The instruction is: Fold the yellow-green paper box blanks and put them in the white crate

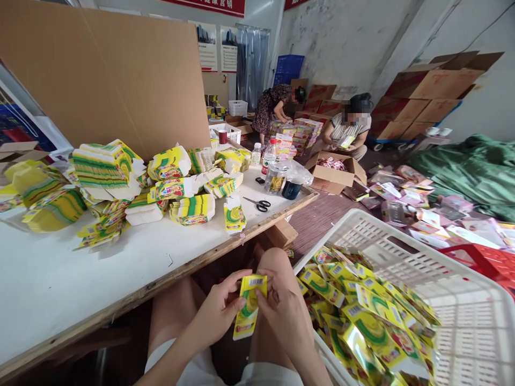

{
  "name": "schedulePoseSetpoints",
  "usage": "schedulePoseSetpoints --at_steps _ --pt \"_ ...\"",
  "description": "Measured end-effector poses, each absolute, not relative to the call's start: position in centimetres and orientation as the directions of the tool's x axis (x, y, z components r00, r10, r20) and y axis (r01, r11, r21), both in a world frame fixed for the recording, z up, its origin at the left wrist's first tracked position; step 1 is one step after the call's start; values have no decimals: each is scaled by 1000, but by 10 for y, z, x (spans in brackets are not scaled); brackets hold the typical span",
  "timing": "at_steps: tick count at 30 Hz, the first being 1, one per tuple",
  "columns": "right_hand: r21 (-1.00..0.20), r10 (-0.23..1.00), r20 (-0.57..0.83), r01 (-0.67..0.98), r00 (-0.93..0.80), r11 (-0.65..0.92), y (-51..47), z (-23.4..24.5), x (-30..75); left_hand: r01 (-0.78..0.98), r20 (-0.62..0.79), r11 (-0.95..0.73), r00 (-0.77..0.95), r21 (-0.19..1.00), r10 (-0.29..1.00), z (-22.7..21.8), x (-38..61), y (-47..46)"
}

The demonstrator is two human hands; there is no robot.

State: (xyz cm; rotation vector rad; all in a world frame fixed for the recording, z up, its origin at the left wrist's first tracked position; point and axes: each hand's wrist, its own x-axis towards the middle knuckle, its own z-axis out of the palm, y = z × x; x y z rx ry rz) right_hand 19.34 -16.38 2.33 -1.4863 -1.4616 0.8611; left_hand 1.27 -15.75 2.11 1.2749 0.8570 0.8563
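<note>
Yellow-green flat carton (248,305) is pinched between both hands above the lap: left hand (219,313) clamped on its left edge, right hand (284,311) on its right. White basket (454,289) of like cartons lies just right; desk (52,279) just left.

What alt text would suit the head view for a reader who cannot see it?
Both hands, left hand and right hand, hold a yellow-green flat carton over the knees. A white basket of the same cartons sits right; more are stacked on the white table.
</note>
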Motion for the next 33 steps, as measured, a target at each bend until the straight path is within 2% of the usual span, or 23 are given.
schedulePoseSetpoints --at_steps 7,10,14,15,17,19,21,22,25,29,33 --pt "-953 992 63 303 107 28 -161 17 192 -93 -82 130 405 987 911 13 13 -153" --pt "-967 996 71 249 51 56 -160 21 198 -81 -121 163 378 983 918 15 13 -152" --pt "-996 997 24 91 69 18 -161 17 202 -49 -139 169 372 984 918 15 20 -151" --pt "-1000 993 18 16 115 16 -162 14 202 -28 -106 126 379 992 919 15 22 -147" --pt "-982 939 59 -149 340 116 -163 8 203 89 54 -92 356 992 933 13 26 -133" --pt "-908 775 79 -274 627 315 -165 2 205 278 268 -350 293 895 918 10 26 -108" --pt "-830 661 2 -368 750 420 -168 -6 207 407 375 -432 216 805 902 6 22 -75" --pt "-813 672 -53 -423 739 400 -170 -11 208 450 402 -441 185 777 897 3 18 -57" --pt "-827 775 -194 -525 601 200 -177 -26 209 541 455 -470 173 697 874 -8 7 -14" --pt "-852 832 -205 -513 515 108 -179 -30 202 595 542 -555 226 581 810 -18 -5 1" --pt "-834 896 -260 -551 360 -20 -171 -11 189 578 688 -684 269 444 674 -16 -8 -38"
